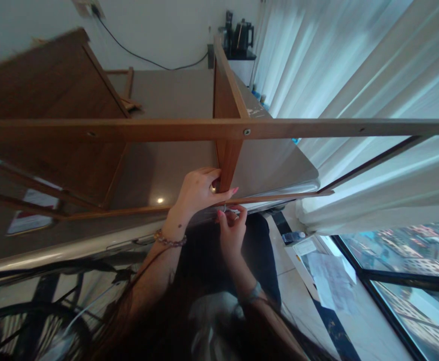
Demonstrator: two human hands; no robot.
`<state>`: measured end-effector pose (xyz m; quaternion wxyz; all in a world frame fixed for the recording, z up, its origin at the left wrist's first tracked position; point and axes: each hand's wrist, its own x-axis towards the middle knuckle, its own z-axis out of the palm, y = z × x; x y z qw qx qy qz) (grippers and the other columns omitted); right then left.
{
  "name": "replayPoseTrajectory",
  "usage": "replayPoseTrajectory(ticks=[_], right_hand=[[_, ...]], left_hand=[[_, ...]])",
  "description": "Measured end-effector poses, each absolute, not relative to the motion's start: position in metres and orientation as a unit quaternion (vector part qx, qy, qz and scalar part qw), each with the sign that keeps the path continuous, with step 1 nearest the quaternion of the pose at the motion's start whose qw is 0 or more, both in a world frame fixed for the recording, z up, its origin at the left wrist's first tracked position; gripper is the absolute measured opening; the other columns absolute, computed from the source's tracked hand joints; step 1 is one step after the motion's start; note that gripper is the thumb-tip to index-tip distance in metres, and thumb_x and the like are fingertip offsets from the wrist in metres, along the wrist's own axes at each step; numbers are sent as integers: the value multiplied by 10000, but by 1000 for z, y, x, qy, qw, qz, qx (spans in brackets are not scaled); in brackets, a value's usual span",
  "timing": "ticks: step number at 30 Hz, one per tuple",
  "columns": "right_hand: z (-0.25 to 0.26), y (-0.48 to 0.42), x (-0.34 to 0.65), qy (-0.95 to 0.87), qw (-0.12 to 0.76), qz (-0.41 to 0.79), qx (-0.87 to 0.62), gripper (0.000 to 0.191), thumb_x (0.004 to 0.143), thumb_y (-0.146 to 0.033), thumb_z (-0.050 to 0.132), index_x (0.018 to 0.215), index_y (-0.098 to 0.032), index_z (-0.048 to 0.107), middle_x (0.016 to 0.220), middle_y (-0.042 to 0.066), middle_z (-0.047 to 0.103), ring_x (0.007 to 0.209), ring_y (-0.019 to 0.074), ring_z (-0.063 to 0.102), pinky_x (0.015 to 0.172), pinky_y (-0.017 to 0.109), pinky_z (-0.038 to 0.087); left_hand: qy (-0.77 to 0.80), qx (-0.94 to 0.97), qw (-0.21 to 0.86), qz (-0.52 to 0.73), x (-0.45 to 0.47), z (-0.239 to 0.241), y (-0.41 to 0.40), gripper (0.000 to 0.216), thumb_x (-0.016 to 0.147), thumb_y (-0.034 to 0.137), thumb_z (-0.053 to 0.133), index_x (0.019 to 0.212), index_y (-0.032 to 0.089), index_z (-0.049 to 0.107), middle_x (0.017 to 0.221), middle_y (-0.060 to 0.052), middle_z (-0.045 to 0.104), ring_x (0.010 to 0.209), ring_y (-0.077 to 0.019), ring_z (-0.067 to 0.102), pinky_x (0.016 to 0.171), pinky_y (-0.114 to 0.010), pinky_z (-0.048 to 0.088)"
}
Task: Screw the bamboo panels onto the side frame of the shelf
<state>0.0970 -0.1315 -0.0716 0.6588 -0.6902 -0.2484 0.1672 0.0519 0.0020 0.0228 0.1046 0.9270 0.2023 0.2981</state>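
A brown wooden furniture frame lies on its side on a glossy grey table. My left hand, with a bead bracelet at the wrist, is closed around the lower end of an upright wooden post where it meets a thin bottom rail. Just below that joint, my right hand pinches a small metal tool or fastener against the rail's underside. What exactly it holds is too small to name.
White curtains hang at the right beside a window. A black kettle stands on a small stand at the back. A black cable runs along the wall. Papers lie on the floor ledge.
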Motion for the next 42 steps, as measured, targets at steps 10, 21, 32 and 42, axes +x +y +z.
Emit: replayPoseTrajectory(ticks=[10, 21, 32, 42], right_hand=[[-71, -134, 141, -559, 335, -284, -704, 169, 880, -385, 592, 860, -228, 651, 588, -19, 602, 578, 122, 512, 605, 279, 297], [-94, -131, 158, -606, 351, -190, -689, 158, 871, -436, 588, 844, -314, 684, 742, -3, 682, 657, 125, 543, 644, 286, 347], [-95, -123, 164, -640, 444, -84, -621, 112, 889, -335, 574, 820, -268, 630, 727, 9, 670, 665, 138, 561, 657, 298, 445], [-75, -130, 127, -415, 636, 63, -648, 358, 919, -325, 488, 1227, -215, 342, 768, 4, 665, 738, 157, 654, 759, 343, 499]], left_hand=[[202, 922, 117, 307, 54, 26, 0, 436, 782, 589, 566, 637, 178, 558, 616, -14, 586, 587, -149, 551, 540, -264, 339], [212, 926, 106, 294, 54, 27, -1, 447, 779, 615, 550, 660, 185, 575, 626, -19, 592, 608, -162, 563, 544, -274, 338], [217, 924, 105, 297, 54, 24, 2, 464, 769, 629, 566, 637, 184, 547, 592, -6, 537, 556, -143, 513, 530, -268, 316], [223, 926, 162, 256, 52, 26, 4, 498, 770, 662, 542, 664, 176, 566, 613, -3, 553, 549, -130, 489, 531, -254, 317]])
